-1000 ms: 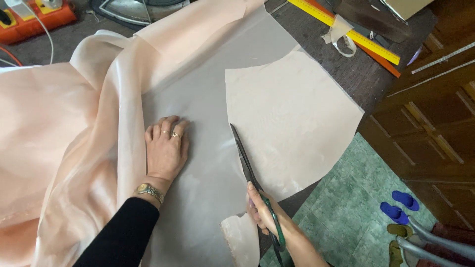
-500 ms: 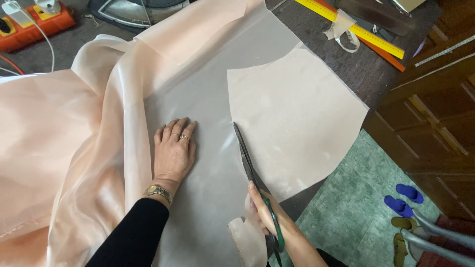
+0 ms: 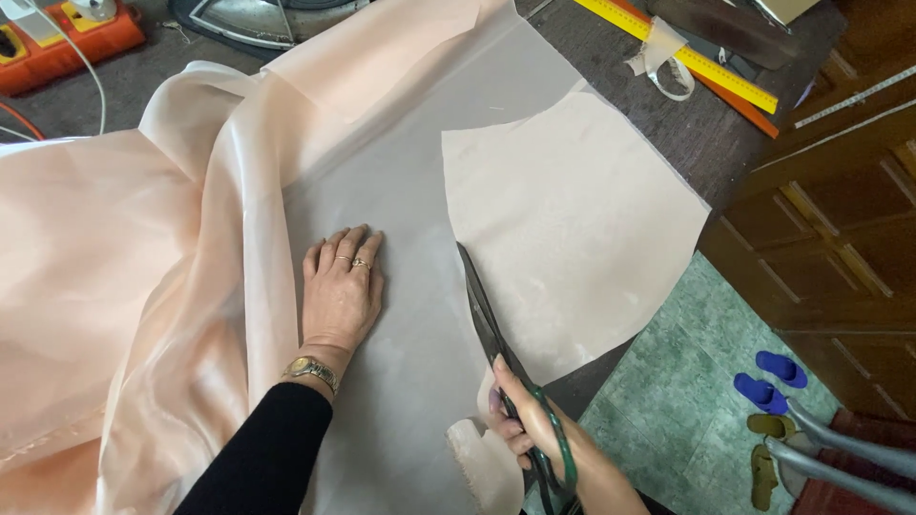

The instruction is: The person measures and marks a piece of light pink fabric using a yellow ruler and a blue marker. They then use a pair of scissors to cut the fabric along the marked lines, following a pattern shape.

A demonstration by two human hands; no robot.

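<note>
1. Moved a little since half a second ago: scissors [image 3: 496, 334] advanced slightly along the edge of the pattern piece [image 3: 572, 229]; left hand unchanged, flat on the cloth.
2. Nearest: right hand [image 3: 539, 434] closed through the green scissor handles at the near edge of the surface [image 3: 687, 143], blades nearly together and pointing away, lying along the left edge of the pattern piece.
3. Just beside that hand, a curled offcut [image 3: 482, 463] of cloth hanging at the near edge.
4. Left of the blades: left hand [image 3: 342, 291] spread palm down, fingers together, pressing the sheer grey layer of fabric [image 3: 410, 191]; gripping nothing, only holding it flat. Rings and a wristwatch [image 3: 310, 370] visible, black sleeve behind.
5. For a clean cut, judged from this: keep the lower blade resting on the surface, follow the pattern edge closely, take long strokes without fully closing the tips, and keep the flat hand near the cut line but clear of the blades so the slippery cloth does not creep.
6. Further left: peach fabric bunched in loose folds.
7. Far right: yellow ruler [image 3: 697, 57] and a loop of tape [image 3: 663, 62].
8. Far left: orange tool [image 3: 57, 33] with a white cable.
</note>
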